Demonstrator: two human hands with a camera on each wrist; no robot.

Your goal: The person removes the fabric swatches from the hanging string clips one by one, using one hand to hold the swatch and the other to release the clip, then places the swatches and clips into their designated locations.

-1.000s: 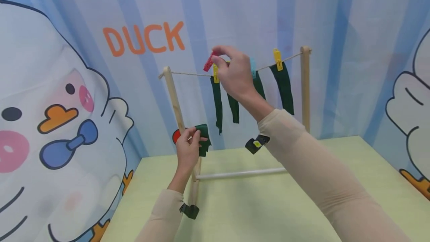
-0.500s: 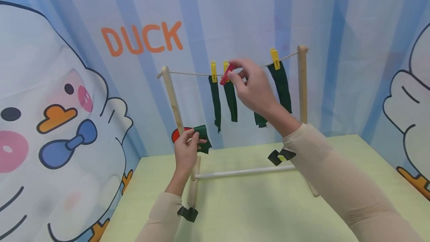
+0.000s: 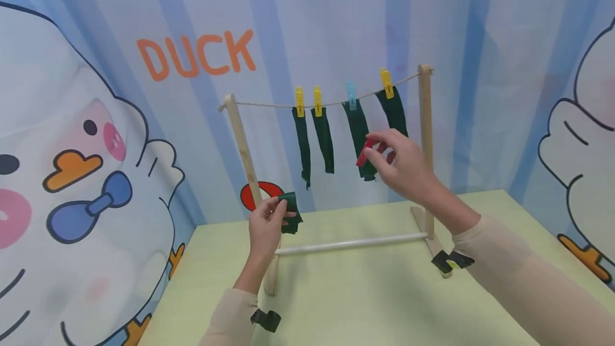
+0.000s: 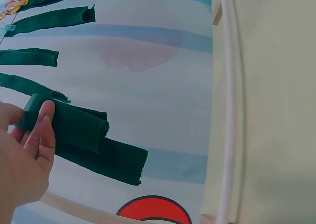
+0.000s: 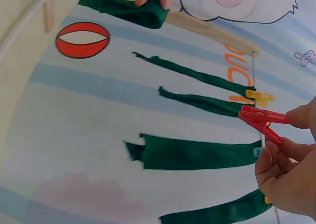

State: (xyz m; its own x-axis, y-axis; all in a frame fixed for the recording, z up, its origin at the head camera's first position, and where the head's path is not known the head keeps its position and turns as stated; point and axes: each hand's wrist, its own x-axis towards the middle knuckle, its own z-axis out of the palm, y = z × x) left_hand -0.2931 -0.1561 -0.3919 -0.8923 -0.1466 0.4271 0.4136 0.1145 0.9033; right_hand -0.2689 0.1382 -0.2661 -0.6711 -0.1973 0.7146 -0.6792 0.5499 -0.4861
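Note:
My left hand (image 3: 265, 226) pinches a folded dark green cloth strip (image 4: 81, 127) between thumb and fingers, beside the rack's left post. In the right wrist view a red clothespin (image 5: 260, 116) sits between the thumb and fingers of my right hand (image 3: 403, 164), its two handles spread apart. That hand is in front of the hanging strips, below the rope (image 3: 269, 104). Several green strips hang there: two narrow ones, the nearer to the left a thin strip (image 3: 302, 146), under yellow clothespins, a wider strip (image 3: 356, 127) under a light blue clothespin (image 3: 352, 96), and another under a yellow clothespin (image 3: 386, 83).
The rope runs between a left wooden post (image 3: 242, 146) and a right wooden post (image 3: 425, 122). A white bar (image 3: 351, 244) joins their feet on the pale yellow table (image 3: 365, 292). Behind hangs a blue striped curtain (image 3: 326, 31) with printed ducks.
My right hand has moved right and down with the red clothespin, from near the rope's left part to in front of the wider strip. The left hand still holds its strip, slightly lower.

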